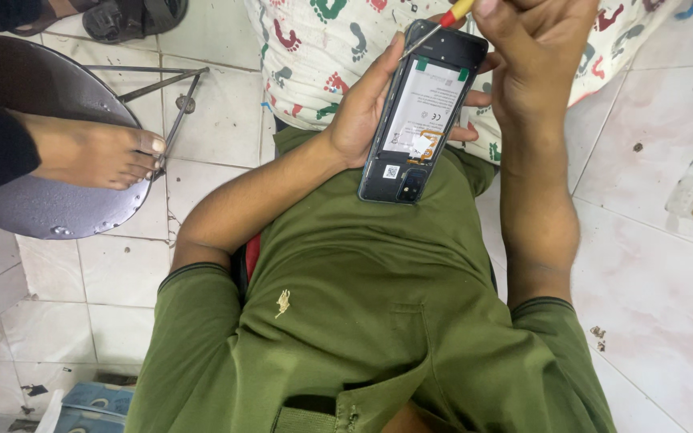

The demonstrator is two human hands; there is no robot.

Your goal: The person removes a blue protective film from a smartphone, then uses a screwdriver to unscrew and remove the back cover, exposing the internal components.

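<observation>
Olive-green shirt (pixel 362 321) fills the foreground, seen from above. Over the lap, the left hand (pixel 362 108) has its grip wrapped around an opened phone (pixel 423 112), back cover off. Right hand (pixel 535 60) pinches a small screwdriver (pixel 443 24), its tip touching the phone's upper end. Another person's bare foot (pixel 98 152) rests on a dark stool (pixel 50 200) at left.
</observation>
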